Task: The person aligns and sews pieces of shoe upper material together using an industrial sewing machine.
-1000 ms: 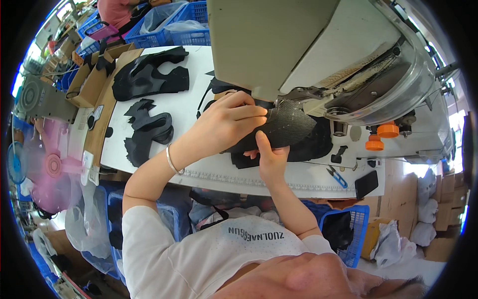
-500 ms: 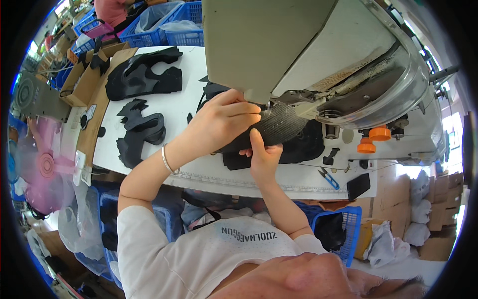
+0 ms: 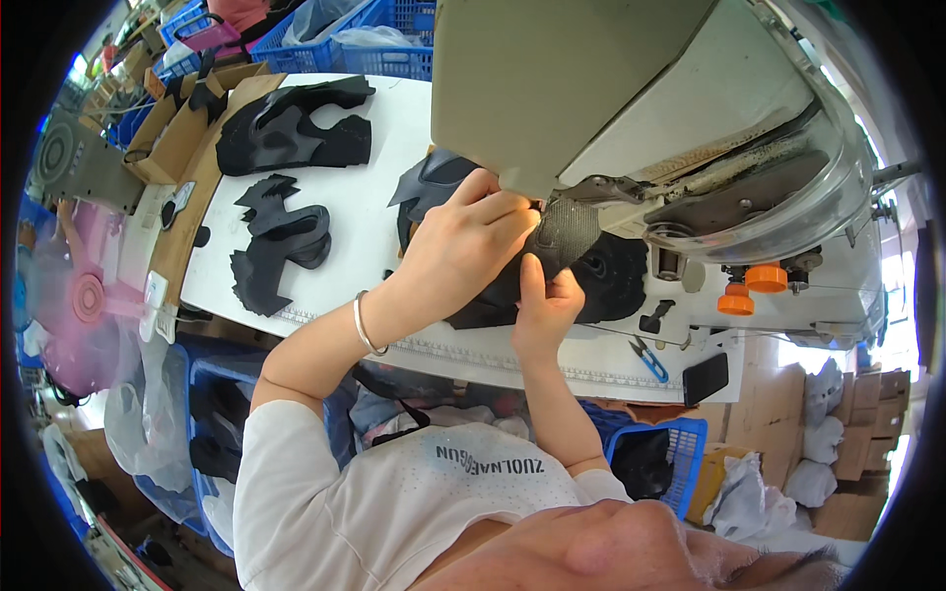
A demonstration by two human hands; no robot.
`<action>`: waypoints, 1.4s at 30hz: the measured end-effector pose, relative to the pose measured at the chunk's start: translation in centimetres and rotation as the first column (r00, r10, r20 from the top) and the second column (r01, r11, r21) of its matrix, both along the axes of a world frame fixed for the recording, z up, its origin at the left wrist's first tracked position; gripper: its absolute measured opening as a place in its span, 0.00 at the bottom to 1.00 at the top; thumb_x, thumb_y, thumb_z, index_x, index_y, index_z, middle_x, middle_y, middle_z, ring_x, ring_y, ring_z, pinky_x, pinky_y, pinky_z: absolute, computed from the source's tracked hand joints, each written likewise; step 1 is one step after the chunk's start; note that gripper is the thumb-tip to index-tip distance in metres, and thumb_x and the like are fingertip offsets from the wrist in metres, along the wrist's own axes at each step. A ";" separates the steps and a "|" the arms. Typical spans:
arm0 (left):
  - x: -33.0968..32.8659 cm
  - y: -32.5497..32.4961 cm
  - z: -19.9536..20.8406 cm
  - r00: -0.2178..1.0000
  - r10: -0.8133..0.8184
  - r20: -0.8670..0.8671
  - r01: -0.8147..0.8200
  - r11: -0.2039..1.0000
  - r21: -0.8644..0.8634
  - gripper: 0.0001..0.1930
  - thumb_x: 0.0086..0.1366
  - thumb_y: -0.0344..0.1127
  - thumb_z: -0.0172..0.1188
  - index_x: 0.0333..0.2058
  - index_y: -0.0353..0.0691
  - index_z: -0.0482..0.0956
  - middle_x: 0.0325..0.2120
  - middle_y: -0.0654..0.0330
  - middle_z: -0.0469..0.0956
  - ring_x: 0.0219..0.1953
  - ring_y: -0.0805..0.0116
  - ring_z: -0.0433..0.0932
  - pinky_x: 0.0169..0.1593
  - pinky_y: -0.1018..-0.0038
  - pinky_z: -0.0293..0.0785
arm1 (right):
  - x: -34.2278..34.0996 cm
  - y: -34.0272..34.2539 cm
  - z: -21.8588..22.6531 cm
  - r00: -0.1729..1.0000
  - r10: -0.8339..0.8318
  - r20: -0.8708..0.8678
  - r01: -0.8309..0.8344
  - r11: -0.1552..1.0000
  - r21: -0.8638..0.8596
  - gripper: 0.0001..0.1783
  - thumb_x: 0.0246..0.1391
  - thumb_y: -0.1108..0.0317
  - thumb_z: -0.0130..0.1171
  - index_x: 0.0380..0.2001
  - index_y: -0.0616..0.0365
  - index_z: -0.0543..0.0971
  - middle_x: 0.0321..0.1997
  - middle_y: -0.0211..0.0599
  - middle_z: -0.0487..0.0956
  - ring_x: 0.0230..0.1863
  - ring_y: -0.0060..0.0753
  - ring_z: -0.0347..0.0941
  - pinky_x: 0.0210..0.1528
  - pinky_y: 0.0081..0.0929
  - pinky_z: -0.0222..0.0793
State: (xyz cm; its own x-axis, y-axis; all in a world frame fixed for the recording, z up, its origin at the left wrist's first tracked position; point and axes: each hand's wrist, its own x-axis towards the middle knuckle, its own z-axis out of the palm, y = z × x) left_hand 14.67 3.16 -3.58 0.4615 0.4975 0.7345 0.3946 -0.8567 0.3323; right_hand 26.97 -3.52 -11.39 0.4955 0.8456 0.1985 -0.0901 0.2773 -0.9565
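A dark mesh fabric piece (image 3: pixel 574 229) lies under the head of a sewing machine (image 3: pixel 552 89), close to its needle area. My left hand (image 3: pixel 478 236), with a silver bangle on the wrist, is closed in a pinch on the mesh piece's left edge, right beside the machine's foot. My right hand (image 3: pixel 547 303) pinches the near edge of the same piece, thumb on top. The fingers under the fabric are hidden. Black shaped pieces (image 3: pixel 619 281) lie beneath and to the right of my hands. More glossy black pieces (image 3: pixel 434 179) show behind my left hand.
Cut black parts (image 3: pixel 296 128) lie on the white table's (image 3: pixel 394 108) left. Thread snips (image 3: pixel 650 361), a phone (image 3: pixel 706 378) and a small black part (image 3: pixel 656 316) lie at right. Blue crates (image 3: pixel 680 463) stand below the table edge. A pink fan (image 3: pixel 89 297) is far left.
The mesh piece has turned and drawn in under my hands, so less of it shows to the right. Both hands still pinch it. The whole view has shifted slightly.
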 end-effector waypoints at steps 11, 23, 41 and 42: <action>-0.2 -0.1 1.0 0.995 0.088 -0.052 -0.079 0.984 0.159 0.05 0.50 0.27 0.62 0.28 0.39 0.82 0.33 0.67 0.81 0.40 0.67 0.75 0.38 0.74 0.78 | 1.7 0.3 3.2 0.990 0.029 0.136 -0.023 0.999 -0.041 0.10 0.59 0.69 0.60 0.24 0.60 0.76 0.19 0.17 0.70 0.19 0.07 0.59 0.19 0.13 0.52; -2.3 2.7 0.5 0.966 -0.245 -0.087 0.250 0.967 0.051 0.17 0.45 0.21 0.63 0.36 0.41 0.85 0.37 0.70 0.84 0.34 0.68 0.74 0.36 0.74 0.78 | 6.5 1.0 3.9 0.959 0.156 0.235 -0.120 0.980 -0.160 0.05 0.56 0.72 0.63 0.30 0.63 0.79 0.28 0.23 0.76 0.25 0.08 0.63 0.26 0.14 0.57; -1.1 2.4 -1.2 0.983 -0.162 -0.084 0.183 0.886 0.426 0.16 0.43 0.28 0.64 0.36 0.40 0.84 0.37 0.63 0.82 0.29 0.69 0.73 0.32 0.75 0.75 | 10.6 3.2 3.9 0.910 0.195 0.366 -0.122 0.970 -0.212 0.10 0.55 0.70 0.64 0.35 0.66 0.82 0.33 0.30 0.82 0.33 0.19 0.74 0.39 0.19 0.69; -1.2 2.2 -1.0 0.984 -0.147 -0.097 0.174 0.892 0.417 0.16 0.45 0.29 0.64 0.37 0.38 0.84 0.38 0.62 0.81 0.33 0.68 0.74 0.35 0.74 0.77 | 10.7 3.1 3.7 0.904 0.112 0.412 -0.050 0.986 -0.158 0.12 0.58 0.67 0.60 0.33 0.68 0.82 0.31 0.29 0.80 0.30 0.15 0.71 0.34 0.14 0.66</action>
